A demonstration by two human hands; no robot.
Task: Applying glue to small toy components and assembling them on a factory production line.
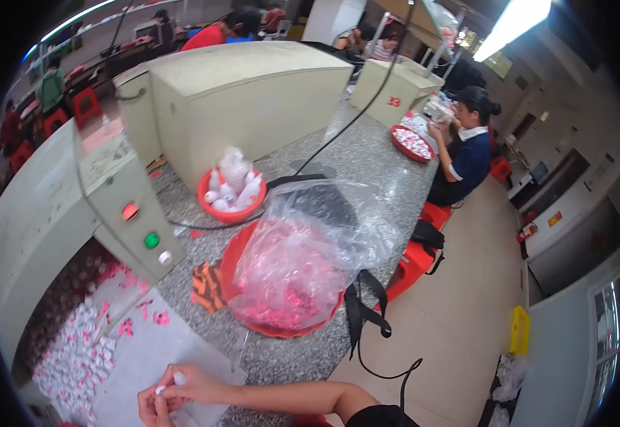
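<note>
Close together at the lower edge, both my hands are over the white sheet [185,341]. My right hand [199,388] is closed around a white, round-ended object [179,378] that resembles a small squeeze bottle. The fingers of my left hand [152,409] pinch close to a small white piece [159,390] between the hands; its kind is too small to make out. Left of them, many small white pieces with pink bits [75,363] are heaped on the sheet, partly under the beige machine's opening. Loose pink pieces [160,317] lie farther up the sheet.
The beige machine [39,206] with coloured buttons stands at left. Beyond my hands are a red basin [235,249] with a plastic bag of pink pieces [288,277], a red bowl [224,215] of white bottles and an orange-black cloth [209,288]. A co-worker [470,142] sits at far right.
</note>
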